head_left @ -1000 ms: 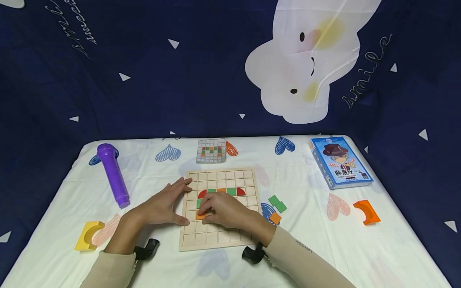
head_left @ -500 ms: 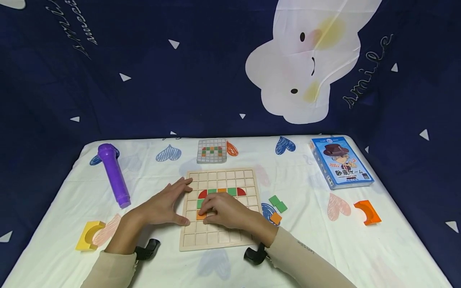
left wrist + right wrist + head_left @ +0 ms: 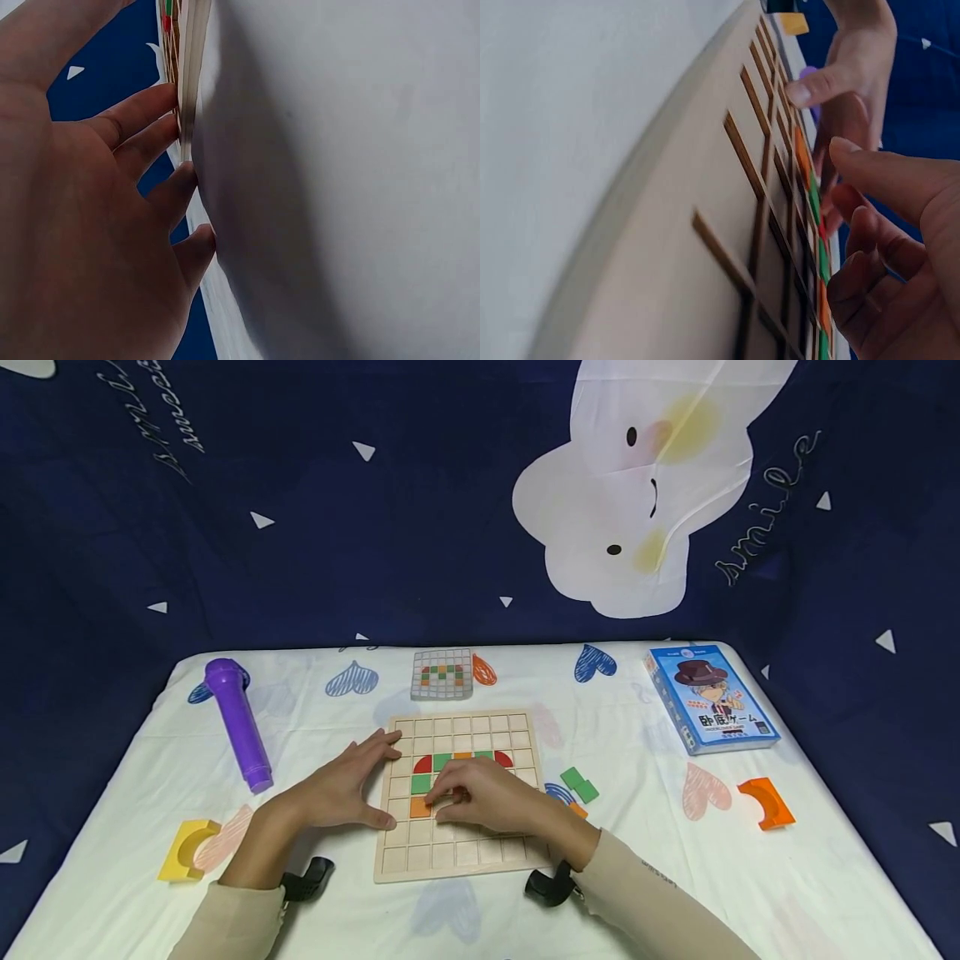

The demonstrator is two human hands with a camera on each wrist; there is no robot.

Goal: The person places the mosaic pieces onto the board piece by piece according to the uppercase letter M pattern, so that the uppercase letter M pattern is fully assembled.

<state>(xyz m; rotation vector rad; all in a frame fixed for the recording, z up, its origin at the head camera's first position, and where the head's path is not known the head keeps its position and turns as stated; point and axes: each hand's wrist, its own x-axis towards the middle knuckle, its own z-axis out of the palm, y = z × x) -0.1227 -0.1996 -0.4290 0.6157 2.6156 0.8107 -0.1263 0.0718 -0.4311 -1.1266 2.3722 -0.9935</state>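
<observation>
Fingers of the right hand (image 3: 487, 800) cover the middle cells of the wooden grid board (image 3: 459, 796), so I can't tell exactly what sits under them. They're curled with the tips down next to the orange square tile (image 3: 420, 807), but whether they actually pinch anything is hidden. Both wrist views are mostly blur: the left one shows fingers against the board's edge, the right one shows the grid at a steep angle.

Tabletop (image 3: 750, 877) has a white cloth with heart doodles, and a dark blue sheet with a white cartoon figure (image 3: 645, 493) hangs behind it.

Board holds a row of red, green and orange tiles, plus a green square tile (image 3: 421, 783) right above the orange one. Left hand (image 3: 341, 789) lies flat and spread, fingertips touching the board's left edge.

Loose stuff: purple microphone (image 3: 236, 722), yellow arch block (image 3: 186, 849), orange arch block (image 3: 767, 802), blue box (image 3: 708, 697), small pattern card (image 3: 442, 674), and a green piece (image 3: 579, 784) just right of the board.
</observation>
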